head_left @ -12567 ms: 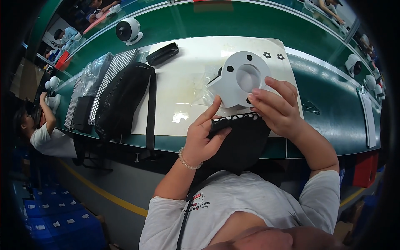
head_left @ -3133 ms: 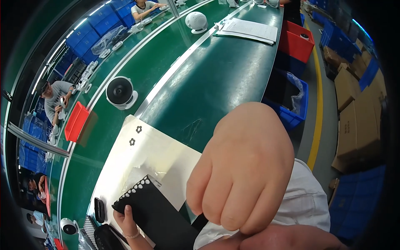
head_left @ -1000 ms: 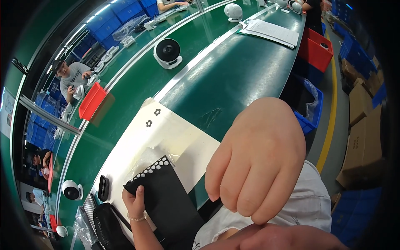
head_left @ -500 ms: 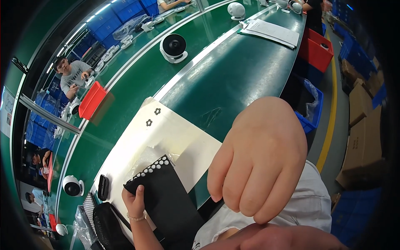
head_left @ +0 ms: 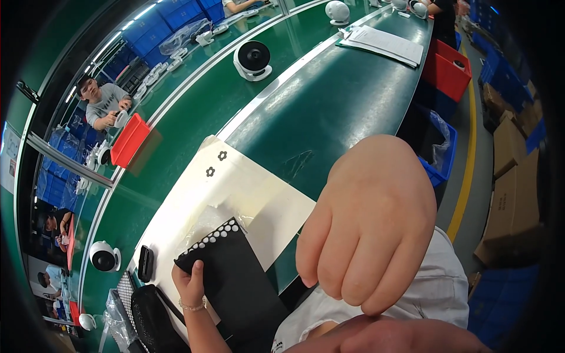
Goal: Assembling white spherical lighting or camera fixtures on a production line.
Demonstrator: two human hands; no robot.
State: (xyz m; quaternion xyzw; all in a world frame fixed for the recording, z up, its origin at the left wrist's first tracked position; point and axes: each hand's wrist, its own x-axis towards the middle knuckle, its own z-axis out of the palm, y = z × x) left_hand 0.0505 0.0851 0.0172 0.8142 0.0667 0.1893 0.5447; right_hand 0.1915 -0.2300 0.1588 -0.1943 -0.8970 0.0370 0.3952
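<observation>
My left hand (head_left: 189, 285) grips the upper left edge of a flat black sheet (head_left: 238, 282), its thumb lying on top. White round dots (head_left: 207, 242) run in rows along the sheet's far edge. Behind that edge lies a crumpled clear plastic film (head_left: 206, 220), on a cream mat (head_left: 259, 194) with two dark flower shapes. Close to the camera, my right hand (head_left: 371, 226) is raised over my lap with its back showing. Its fingers are pressed together and curled down; their tips and anything between them are hidden.
White cameras with black round fronts (head_left: 254, 57) (head_left: 105, 257) stand on the green conveyor (head_left: 194, 117). A black case (head_left: 145, 263) and a black mesh pouch (head_left: 154, 320) lie left of the mat. Farther off are a clipboard (head_left: 382, 44), red bins (head_left: 130, 140) and co-workers (head_left: 106, 103).
The cameras on the conveyor have shifted slightly to the right and away. My right hand has drifted a little right; my left hand and the black sheet stay in place. A co-worker's hands have moved.
</observation>
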